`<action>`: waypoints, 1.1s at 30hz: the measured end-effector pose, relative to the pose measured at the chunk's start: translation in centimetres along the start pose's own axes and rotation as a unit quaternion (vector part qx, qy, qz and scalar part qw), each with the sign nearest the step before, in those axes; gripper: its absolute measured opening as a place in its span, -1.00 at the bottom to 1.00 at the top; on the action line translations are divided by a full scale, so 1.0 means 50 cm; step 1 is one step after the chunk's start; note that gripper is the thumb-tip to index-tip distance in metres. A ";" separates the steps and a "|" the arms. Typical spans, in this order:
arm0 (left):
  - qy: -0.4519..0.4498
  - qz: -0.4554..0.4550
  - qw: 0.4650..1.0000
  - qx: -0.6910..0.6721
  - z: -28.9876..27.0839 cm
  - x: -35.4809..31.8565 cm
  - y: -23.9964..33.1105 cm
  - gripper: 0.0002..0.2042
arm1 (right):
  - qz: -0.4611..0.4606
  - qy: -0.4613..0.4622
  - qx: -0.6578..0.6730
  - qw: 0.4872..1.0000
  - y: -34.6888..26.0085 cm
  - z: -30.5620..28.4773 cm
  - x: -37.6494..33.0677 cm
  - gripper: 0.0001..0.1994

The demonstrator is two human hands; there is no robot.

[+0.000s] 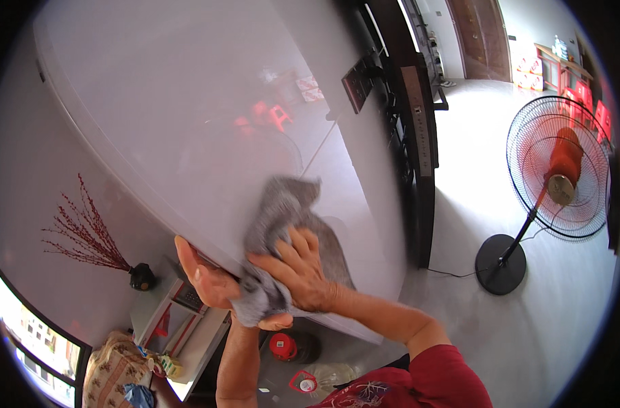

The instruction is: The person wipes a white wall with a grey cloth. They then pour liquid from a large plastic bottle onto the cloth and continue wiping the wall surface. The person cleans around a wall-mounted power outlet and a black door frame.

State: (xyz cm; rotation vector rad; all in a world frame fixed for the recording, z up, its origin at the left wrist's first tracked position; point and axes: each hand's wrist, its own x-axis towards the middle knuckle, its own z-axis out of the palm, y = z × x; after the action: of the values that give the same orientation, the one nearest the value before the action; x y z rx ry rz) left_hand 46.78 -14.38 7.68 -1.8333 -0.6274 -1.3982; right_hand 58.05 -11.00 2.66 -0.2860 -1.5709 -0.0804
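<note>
A grey cloth point(282, 204) lies against a large glossy white panel point(153, 88), its upper part blurred by motion. My right hand point(299, 272) presses on the cloth from the right, fingers bent over it. Lower down, the bunched end of the cloth sits between the thumb and palm of my left hand point(213, 282). The fingers of that hand stretch up beside the panel's lower left edge, and the thumb shows just under the cloth. Folds of the cloth hide part of the left palm.
At the right a black standing fan point(561, 166) rests on the floor, its cable trailing. A dark frame point(419, 122) runs beside the panel. Left are a dark vase point(142, 277) with red twigs and a white shelf point(211, 333). Below stands a red-lidded container point(282, 346).
</note>
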 end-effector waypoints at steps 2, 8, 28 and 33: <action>0.000 -0.019 1.000 -0.007 -0.013 -0.030 0.006 -0.02 | 0.049 -0.007 -0.028 0.998 -0.011 0.009 -0.104 -0.29; -0.053 -0.109 0.992 0.032 -0.051 -0.133 0.083 0.05 | 0.197 0.043 0.034 0.979 0.055 -0.008 -0.124 -0.46; -0.022 -0.241 0.959 0.149 0.095 -0.197 0.123 -0.07 | 0.520 0.133 0.082 0.840 0.833 -0.076 -0.189 -0.54; -0.026 -0.251 0.953 0.168 0.128 -0.205 0.112 -0.08 | 0.609 0.147 0.063 0.777 0.898 -0.062 -0.417 -0.52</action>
State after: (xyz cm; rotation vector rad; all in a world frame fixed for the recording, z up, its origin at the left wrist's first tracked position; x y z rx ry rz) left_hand 51.84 -12.22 -4.44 -1.4961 -1.3440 -1.4442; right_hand 71.35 28.89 -23.68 -1.0787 -0.8298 0.9508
